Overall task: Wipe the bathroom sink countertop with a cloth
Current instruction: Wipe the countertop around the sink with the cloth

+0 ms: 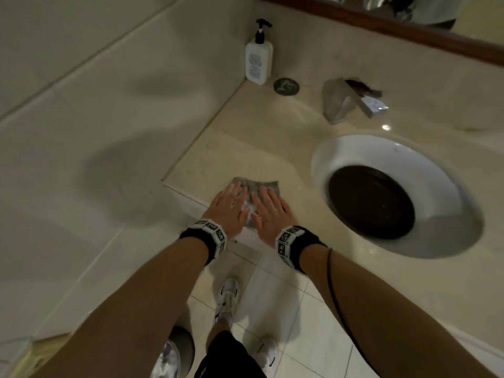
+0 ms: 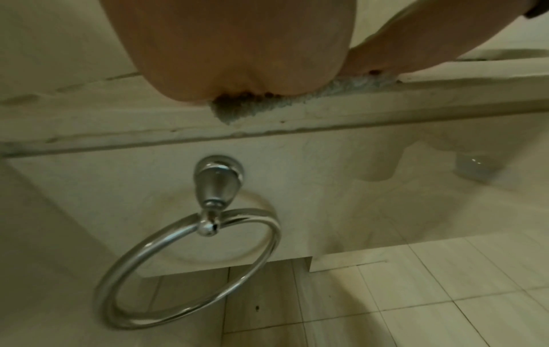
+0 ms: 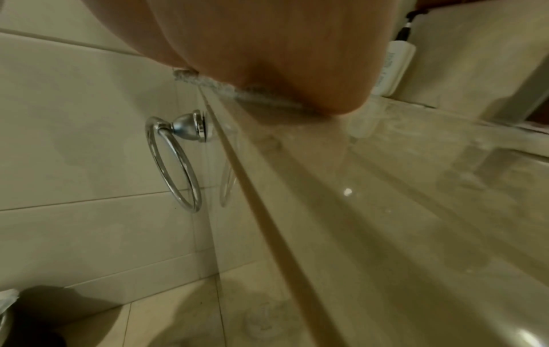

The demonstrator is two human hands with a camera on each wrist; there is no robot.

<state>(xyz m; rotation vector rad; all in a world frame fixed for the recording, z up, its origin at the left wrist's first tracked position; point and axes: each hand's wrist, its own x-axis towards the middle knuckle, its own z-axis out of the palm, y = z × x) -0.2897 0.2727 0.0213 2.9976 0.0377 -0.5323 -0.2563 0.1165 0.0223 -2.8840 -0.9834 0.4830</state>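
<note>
At the front left corner of the bench (image 1: pixel 245 137), both hands are lying flat on a small grey cloth (image 1: pixel 268 184), pressing it down against the stone. The left hand (image 1: pixel 230 205) and the right hand (image 1: pixel 268 211) are sitting side by side, nearly touching, with fingers (image 1: pixel 236 190) stretched out straight and slightly spread; neither hand is gripping or pinching the fabric, only bearing on it with palms and pads. The cloth is peeking out beyond the fingertips and between the two hands, and the left wrist view is showing a fuzzy corner of it (image 2: pixel 237 112) drooping over the bench's front edge.

Judging by where the cloth is sitting, the wiping is looking early or midway: only this near corner is being covered right now, and a faint smeary sheen is showing just ahead of the hands. The long run toward the back wall, the strip around the basin (image 1: pixel 354 148) and the zone by the tap (image 1: pixel 343 102) seem yet to be reached, though whether they are already clean I cannot tell.

The bench is looking like polished cream stone, glossy enough to be mirroring a ceiling light. The cloth is reading as soft, nubbly terry or microfibre, limp and thin. The basin is smooth white ceramic, round, with a dark bottom. The tap is blocky brushed metal. A white plastic pump bottle (image 1: pixel 258 60) with a black nozzle is standing in the back left corner, beside a small dark round disc (image 1: pixel 286 85) lying flat on the bench. A chrome towel ring (image 2: pixel 190 265) is hanging below the front edge.
</note>
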